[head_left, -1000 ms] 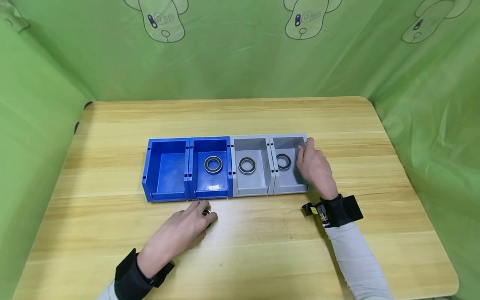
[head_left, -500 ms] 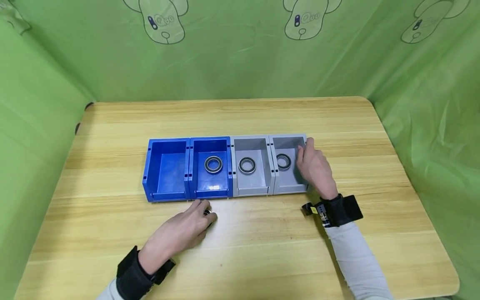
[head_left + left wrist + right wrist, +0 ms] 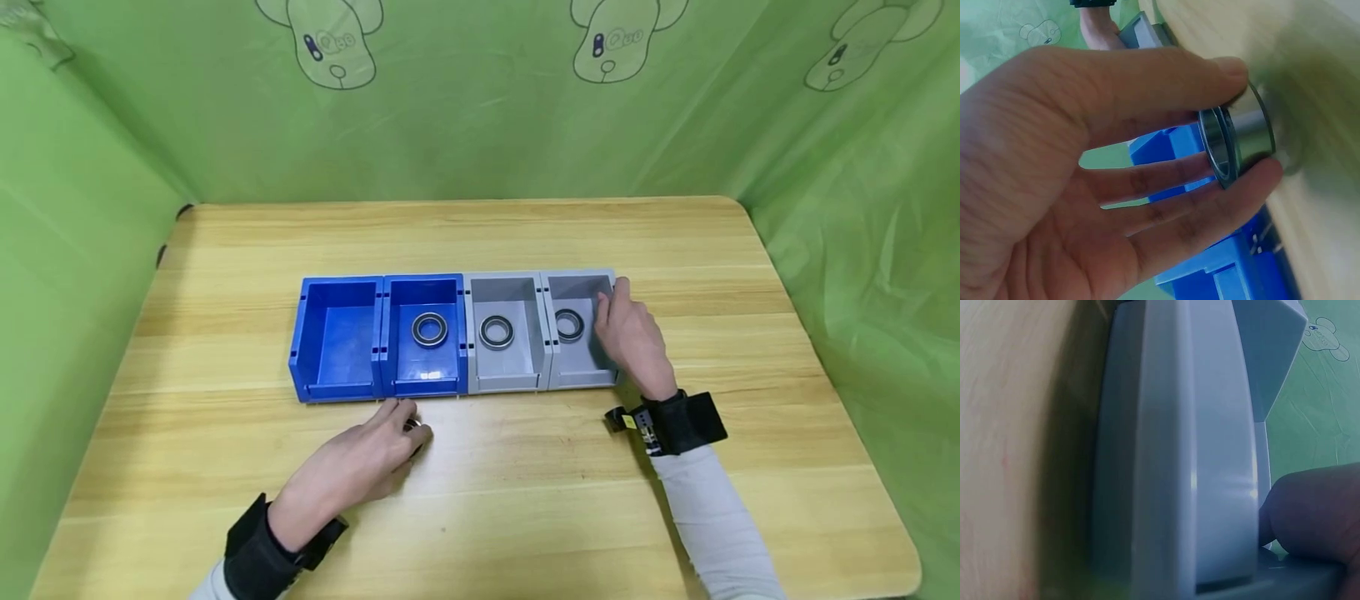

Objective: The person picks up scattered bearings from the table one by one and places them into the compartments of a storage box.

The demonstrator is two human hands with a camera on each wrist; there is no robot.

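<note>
My left hand (image 3: 348, 467) holds a bearing (image 3: 1252, 131) just in front of the blue bins, the thumb on one side and fingertips on the other. In the left wrist view the ring stands on edge close to the table; whether it touches is unclear. My right hand (image 3: 636, 342) grips the right wall of the rightmost grey bin (image 3: 581, 371), thumb inside. One bearing (image 3: 569, 326) lies in that bin. Another bearing (image 3: 497, 332) is in the neighbouring grey bin (image 3: 510, 371), and a third bearing (image 3: 430, 330) in the right blue bin (image 3: 408, 375).
The left blue bin (image 3: 341, 350) ends the joined row and shows a bare floor. All the bins stand on a wooden table (image 3: 525, 517). Green cloth (image 3: 480, 133) hangs behind the table and at both sides.
The whole head view has shifted very slightly. Both hands keep their hold, and the bearings and bins stay in place.
</note>
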